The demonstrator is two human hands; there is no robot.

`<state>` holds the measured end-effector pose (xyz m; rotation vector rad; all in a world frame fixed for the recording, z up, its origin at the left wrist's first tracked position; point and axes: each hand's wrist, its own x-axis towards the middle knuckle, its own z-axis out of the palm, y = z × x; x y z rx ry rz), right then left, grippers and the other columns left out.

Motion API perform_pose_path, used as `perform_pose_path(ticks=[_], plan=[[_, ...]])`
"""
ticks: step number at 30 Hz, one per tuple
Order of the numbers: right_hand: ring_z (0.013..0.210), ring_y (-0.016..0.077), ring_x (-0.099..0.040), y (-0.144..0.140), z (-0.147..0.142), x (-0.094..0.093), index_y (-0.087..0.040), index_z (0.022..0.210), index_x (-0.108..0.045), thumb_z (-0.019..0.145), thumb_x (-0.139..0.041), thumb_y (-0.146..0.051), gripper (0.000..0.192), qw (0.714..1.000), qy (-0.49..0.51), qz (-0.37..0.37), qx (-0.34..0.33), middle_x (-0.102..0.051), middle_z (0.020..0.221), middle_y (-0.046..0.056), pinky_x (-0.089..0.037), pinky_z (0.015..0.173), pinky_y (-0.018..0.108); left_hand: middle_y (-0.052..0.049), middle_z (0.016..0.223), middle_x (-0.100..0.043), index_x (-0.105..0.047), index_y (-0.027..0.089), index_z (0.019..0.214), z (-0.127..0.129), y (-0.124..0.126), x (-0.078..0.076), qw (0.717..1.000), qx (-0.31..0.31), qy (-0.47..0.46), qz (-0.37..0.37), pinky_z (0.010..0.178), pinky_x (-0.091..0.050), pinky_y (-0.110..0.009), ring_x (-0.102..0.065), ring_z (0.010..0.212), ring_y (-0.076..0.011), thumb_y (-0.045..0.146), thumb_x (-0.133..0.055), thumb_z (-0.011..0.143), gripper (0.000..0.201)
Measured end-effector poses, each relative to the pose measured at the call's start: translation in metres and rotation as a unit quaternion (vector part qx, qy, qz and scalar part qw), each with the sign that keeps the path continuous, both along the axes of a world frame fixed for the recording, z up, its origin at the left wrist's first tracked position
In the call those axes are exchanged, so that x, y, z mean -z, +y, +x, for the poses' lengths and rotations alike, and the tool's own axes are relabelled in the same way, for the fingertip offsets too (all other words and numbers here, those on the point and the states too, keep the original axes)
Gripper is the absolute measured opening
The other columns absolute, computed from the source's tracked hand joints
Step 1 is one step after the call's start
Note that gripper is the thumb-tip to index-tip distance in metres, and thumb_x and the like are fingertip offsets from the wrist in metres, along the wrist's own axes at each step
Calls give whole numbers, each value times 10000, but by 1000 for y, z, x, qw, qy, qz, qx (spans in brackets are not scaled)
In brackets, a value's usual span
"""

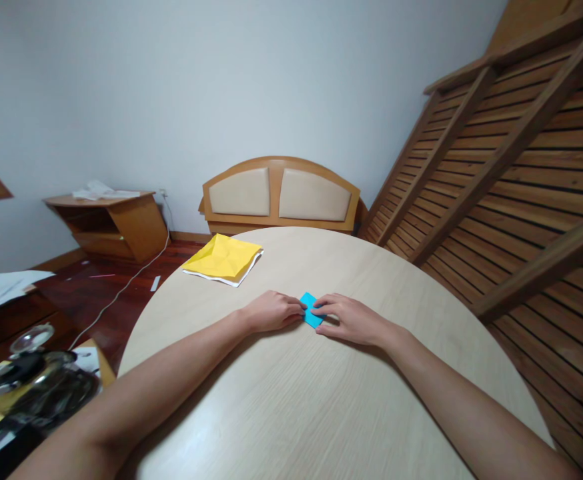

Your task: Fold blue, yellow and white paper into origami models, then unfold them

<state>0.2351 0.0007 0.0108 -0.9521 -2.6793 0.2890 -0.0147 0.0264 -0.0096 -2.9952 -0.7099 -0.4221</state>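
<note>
I see no words or labels on anything here. My left hand (pixel 274 311) and right hand (pixel 346 319) lie flat on the table (pixel 291 400) with the fingers bent down. They press on a small blue paper (pixel 312 310) that is folded and sits between them, out past the middle of the table. The fingertips of both hands touch it — one hand on each side.

The table is round and light wood. A folded yellow paper (pixel 223 258) lies farther away on the left, well apart from my hands. Behind the table stands a wooden headboard (pixel 280 195) with two soft tan pads. The wall is plain white. On the right there are brown wooden slats (pixel 521 167) — on the left a low wooden shelf (pixel 109 223) and a dark red floor.
</note>
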Motion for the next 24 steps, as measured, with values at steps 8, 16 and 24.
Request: perform_pose_path(ticks=[8, 16, 24], plan=[[1097, 258, -606, -1, -1, 0, -221, 1146, -729, 874, -661, -374, 319, 1000, 9, -3, 11, -679, 1187, 93, -467, 963, 357, -45, 1013, -699, -689, 199, 994, 4, -4, -7, 999, -18, 38, 24, 701, -487, -230, -681, 813, -150, 255, -482, 1004, 214], [1033, 244, -625, -2, -2, 0, -233, 1111, -735, 859, -674, -359, 288, 1000, 11, 5, 14, -694, 1121, 80, -475, 922, 339, -38, 989, -669, -640, 201, 993, 4, -5, -6, 998, -32, 41, 26, 672, -467, -243, -658, 790, -156, 211, -510, 959, 134], [1054, 251, -636, -2, -6, -1, -224, 1037, -741, 881, -651, -319, 204, 1000, 7, 9, -11, -729, 1108, 78, -450, 928, 339, -54, 964, -637, -609, 187, 955, 4, -3, -1, 1000, -19, 5, -15, 707, -469, -233, -629, 809, -160, 186, -569, 856, 107]])
